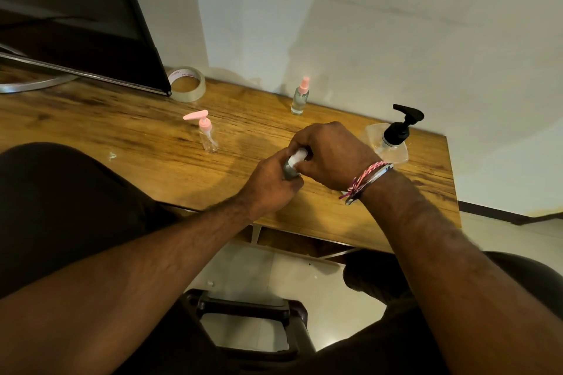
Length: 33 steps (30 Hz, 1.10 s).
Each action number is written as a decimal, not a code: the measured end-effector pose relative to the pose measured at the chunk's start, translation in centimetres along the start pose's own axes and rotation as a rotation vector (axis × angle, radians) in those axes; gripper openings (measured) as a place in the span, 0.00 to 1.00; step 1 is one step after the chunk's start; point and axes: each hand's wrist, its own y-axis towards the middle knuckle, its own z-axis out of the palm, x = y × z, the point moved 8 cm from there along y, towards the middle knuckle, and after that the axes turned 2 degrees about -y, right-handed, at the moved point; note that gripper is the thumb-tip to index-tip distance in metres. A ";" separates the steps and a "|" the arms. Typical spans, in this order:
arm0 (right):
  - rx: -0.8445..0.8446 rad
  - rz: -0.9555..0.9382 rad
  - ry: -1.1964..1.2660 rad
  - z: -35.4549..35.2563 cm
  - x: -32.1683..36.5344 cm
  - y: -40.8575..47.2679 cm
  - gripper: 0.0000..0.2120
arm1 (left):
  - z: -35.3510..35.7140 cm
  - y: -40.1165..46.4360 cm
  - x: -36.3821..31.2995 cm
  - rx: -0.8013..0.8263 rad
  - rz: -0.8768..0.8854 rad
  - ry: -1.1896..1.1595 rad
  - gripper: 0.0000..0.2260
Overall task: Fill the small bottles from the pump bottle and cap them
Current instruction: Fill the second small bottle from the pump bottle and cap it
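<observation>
Seen from the head camera, a left hand [269, 184] gripped a small bottle [291, 172] above the wooden table [122, 131]; right hand [330, 155] fingers pinched its white cap [298, 157]. A black-topped pump bottle [393, 137] stood just right.

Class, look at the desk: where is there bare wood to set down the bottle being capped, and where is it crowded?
Bare wood lies left of the pink pump bottle, toward the near edge of the desk, and between that bottle and the spray bottle. It is crowded on the right, where both hands work the small bottle beside the black pump bottle.
</observation>
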 end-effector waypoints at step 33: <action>0.061 0.032 0.015 0.6 -0.3 -0.4 0.16 | -0.1 -0.1 0.0 -0.009 0.014 0.002 0.17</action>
